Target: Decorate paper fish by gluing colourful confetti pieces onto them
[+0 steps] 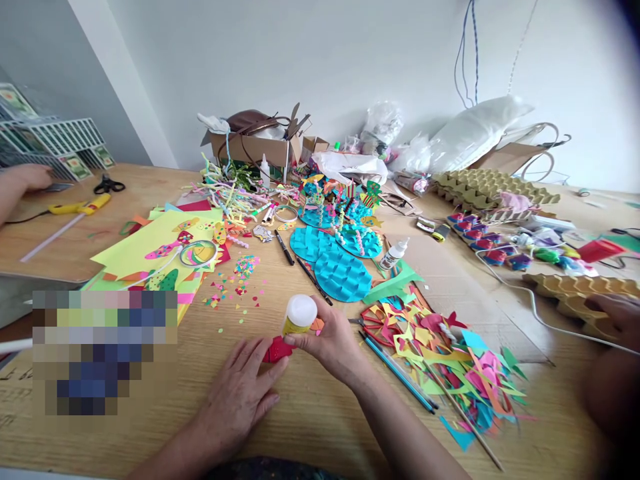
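Note:
My right hand (336, 340) is closed around a glue stick (301, 313) with a white end on top and a yellow label. Its lower end is over a small red paper cutout (276, 351) on the table; whether it touches is hidden by my fingers. My left hand (240, 380) lies flat with its fingers stretched out, the fingertips resting on the edge of that cutout. Just behind the glue stick a small orange paper piece (317, 325) shows. Blue painted egg-carton ovals (343, 275) stand farther back.
Colourful paper scraps (450, 353), red-handled scissors (373, 320) and blue pencils (397, 370) lie to the right. A white glue bottle (394, 255) stands behind. Yellow paper sheets (145, 243) and confetti (245, 267) are at left. Other people's hands (613, 310) appear at both sides.

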The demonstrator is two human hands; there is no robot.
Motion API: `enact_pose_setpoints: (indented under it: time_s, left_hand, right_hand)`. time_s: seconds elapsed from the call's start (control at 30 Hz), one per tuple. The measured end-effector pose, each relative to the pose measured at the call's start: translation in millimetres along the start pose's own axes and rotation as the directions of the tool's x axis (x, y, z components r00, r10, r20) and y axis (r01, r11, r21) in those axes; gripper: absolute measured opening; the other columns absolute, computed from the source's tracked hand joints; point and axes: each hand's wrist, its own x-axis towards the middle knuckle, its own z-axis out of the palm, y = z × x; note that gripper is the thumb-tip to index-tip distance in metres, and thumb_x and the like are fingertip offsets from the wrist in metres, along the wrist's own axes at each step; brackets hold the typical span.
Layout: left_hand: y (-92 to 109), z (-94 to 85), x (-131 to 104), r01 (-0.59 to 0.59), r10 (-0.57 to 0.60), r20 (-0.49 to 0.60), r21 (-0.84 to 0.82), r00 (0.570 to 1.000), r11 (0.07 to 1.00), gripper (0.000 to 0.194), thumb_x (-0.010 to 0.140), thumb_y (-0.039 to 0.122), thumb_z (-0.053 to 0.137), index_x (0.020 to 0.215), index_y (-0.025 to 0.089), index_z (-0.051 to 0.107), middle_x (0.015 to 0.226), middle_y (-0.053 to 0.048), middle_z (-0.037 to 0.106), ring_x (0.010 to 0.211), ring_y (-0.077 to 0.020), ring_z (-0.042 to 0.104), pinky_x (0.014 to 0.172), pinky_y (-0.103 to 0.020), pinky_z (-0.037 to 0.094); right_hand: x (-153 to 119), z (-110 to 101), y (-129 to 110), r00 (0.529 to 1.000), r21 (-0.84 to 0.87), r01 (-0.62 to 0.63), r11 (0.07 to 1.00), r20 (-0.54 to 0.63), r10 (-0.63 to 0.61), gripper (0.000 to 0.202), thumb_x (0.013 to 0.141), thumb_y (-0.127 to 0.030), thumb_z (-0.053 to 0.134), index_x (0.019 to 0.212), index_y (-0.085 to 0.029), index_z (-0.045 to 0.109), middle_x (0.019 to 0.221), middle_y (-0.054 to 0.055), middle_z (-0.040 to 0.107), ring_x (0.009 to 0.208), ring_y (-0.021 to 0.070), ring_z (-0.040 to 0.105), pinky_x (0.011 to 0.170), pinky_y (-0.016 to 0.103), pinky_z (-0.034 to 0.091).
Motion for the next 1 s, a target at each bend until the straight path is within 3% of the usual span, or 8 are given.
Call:
enact_pose_setpoints:
  time_s: [0.4, 0.6, 1.0]
  left_hand:
    - [-2.8, 3.4, -5.2, 0.015, -0.015, 0.002, 0.042, 1.0, 0.999, 0.05, 0.076, 0.032, 0.055, 0.124, 0.031, 0.039, 0.119, -0.008, 0.045, 0.108, -0.0263, 0.039, 0.09, -0.046, 0.034]
    - [-1.3, 4.2, -3.6, 0.054, -0.053, -0.033, 0.039, 0.998, 0.998, 0.039, 0.078, 0.037, 0.051, 0.116, 0.032, 0.048, 0.115, -0.006, 0.049, 0.105, -0.0251, 0.041, 0.089, -0.045, 0.033]
    - [0.2, 4.2, -3.7, 0.04, -0.04, -0.015, 0.06, 0.999, 0.997, 0.041, 0.077, 0.035, 0.054, 0.117, 0.031, 0.047, 0.116, -0.007, 0.047, 0.106, -0.0256, 0.039, 0.089, -0.045, 0.032]
  right_hand:
    - [0.8, 8.2, -3.2, 1.0, -0.042, 0.008, 0.999, 0.007, -0.007, 0.028, 0.062, -0.035, 0.069, 0.077, -0.016, 0.055, 0.072, -0.001, 0.058, 0.067, 0.0148, 0.051, 0.059, 0.023, 0.037]
    - [-0.1, 10.1, -3.0, 1.0, -0.05, 0.014, 0.999, 0.009, -0.014, 0.026, 0.062, -0.034, 0.069, 0.075, -0.017, 0.055, 0.072, -0.001, 0.06, 0.066, 0.0142, 0.052, 0.058, 0.022, 0.038]
    - [-1.3, 9.9, -2.8, 1.0, -0.049, 0.005, 0.999, 0.013, -0.005, 0.022, 0.062, -0.032, 0.069, 0.069, -0.017, 0.054, 0.065, -0.003, 0.056, 0.061, 0.013, 0.049, 0.055, 0.021, 0.034]
